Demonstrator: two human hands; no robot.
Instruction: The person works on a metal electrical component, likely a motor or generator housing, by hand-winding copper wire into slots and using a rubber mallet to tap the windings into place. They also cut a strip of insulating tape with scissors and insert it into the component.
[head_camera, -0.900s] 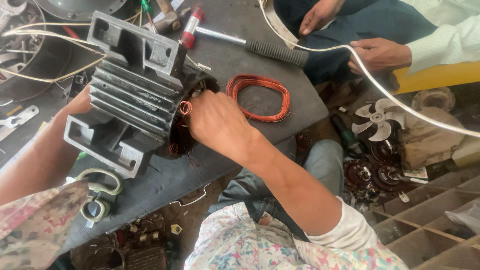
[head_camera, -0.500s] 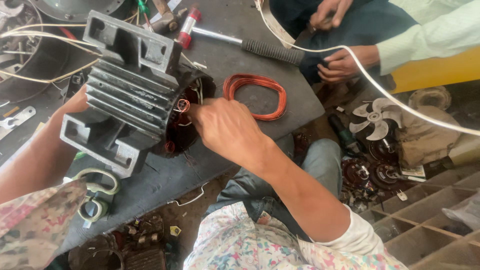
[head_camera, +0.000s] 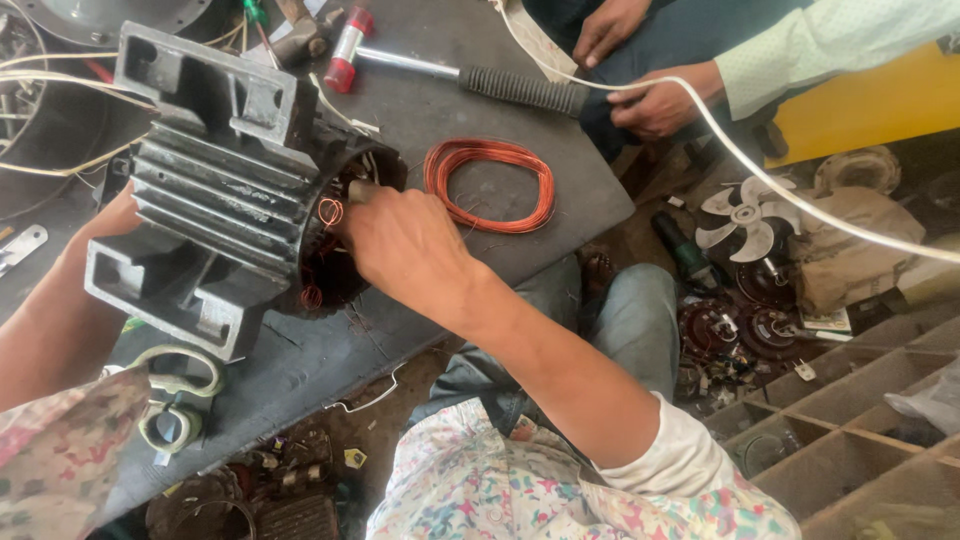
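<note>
One finned motor housing (head_camera: 215, 190): my right hand (head_camera: 400, 240) pinches its copper winding, left hand (head_camera: 115, 215) behind, grip unclear; one copper coil (head_camera: 490, 185) beside.

Dark grey worktop (head_camera: 520, 140) in daylight; dirt floor (head_camera: 640, 230) below strewn with parts, wooden slatted rack (head_camera: 860, 420) beside it.

Grey finned motor housing (head_camera: 215, 190), sideways
</note>
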